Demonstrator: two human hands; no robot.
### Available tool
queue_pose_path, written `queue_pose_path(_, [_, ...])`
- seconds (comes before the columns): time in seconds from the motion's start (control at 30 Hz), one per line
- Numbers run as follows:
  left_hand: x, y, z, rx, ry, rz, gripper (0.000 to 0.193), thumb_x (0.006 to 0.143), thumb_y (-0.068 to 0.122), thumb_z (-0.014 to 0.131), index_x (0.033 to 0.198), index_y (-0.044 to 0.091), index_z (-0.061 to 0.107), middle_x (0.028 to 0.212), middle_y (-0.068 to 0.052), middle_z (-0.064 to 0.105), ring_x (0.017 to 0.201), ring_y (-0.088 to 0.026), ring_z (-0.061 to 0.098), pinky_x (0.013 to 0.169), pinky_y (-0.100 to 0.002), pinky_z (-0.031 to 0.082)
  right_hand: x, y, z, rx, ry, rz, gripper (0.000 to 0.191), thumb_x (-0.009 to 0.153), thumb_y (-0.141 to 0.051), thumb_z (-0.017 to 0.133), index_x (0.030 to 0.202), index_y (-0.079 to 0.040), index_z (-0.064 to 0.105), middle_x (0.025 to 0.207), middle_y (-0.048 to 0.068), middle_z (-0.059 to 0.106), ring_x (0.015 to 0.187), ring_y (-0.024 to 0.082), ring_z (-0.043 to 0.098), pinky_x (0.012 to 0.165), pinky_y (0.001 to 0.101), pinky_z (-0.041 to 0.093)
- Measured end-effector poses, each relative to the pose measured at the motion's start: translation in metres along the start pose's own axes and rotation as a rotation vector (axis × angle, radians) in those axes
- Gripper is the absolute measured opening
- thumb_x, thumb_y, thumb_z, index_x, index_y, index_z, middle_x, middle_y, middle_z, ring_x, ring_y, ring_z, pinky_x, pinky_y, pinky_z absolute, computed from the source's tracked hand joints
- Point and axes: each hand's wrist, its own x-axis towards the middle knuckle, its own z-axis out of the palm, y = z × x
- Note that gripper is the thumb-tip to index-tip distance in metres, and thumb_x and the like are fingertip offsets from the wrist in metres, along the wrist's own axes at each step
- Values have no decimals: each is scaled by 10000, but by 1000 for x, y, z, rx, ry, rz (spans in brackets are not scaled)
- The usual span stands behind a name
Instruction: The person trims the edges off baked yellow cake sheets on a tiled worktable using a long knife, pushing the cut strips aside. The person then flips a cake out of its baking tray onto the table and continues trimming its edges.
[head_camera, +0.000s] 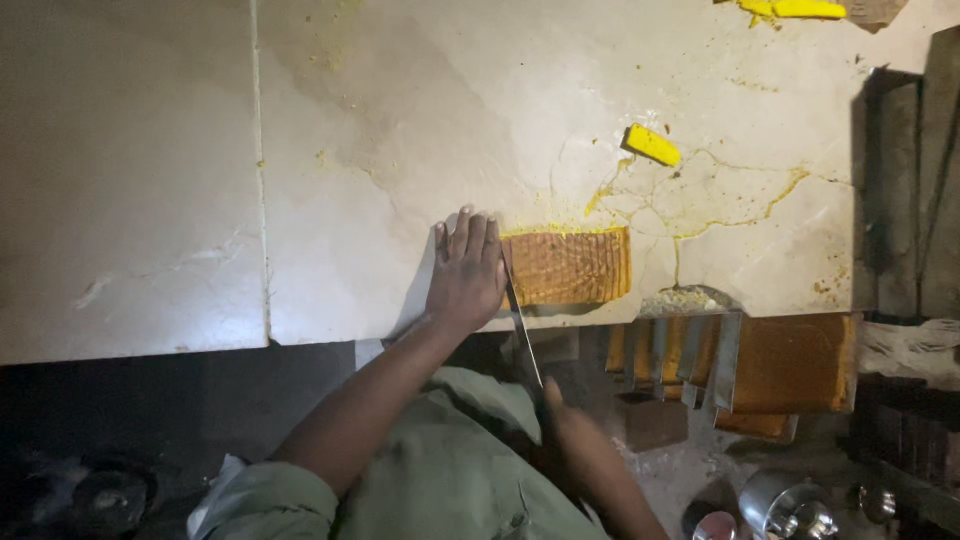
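Left hand (466, 268) lies flat, fingers extended, on the marble slab (400, 120) beside a brown ridged cake (568, 266); right hand (560, 420) grips a knife (520, 325) touching the cake's edge.

clothing: olive-green shirt; sleeves: rolled above elbows | forearms: bare; hands: ungloved

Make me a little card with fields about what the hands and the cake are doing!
left hand: flat on the marble counter, right beside the cake's left end
right hand: below the counter edge, holding the knife
knife: long blade, at the cake's left end
cake: brown ridged slab near the counter's front edge
yellow pieces: scattered farther back, with crumbs
trays: under the counter, holding more brown slabs
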Motion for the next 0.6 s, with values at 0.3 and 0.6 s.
queue_pose_path(0.3, [-3,-9,-7,-68,81,64,663,979,238,526,1514,-118,361,1584,-304,325,1529,-450,220,1223,-620,178,120,-37,-48,46,305,-125,675,782,-128,715,1328,29,350,986,317,690,956,500,677,805,547,544])
queue_pose_path(0.6, [-9,-12,-8,-62,111,60,642,937,195,558,1483,-113,418,1511,-277,408,1499,-459,278,1236,-596,242,-4,-30,-21,7,103,-148,977,792,-200,780,1480,85,147,1024,296,699,872,521,660,734,566,527])
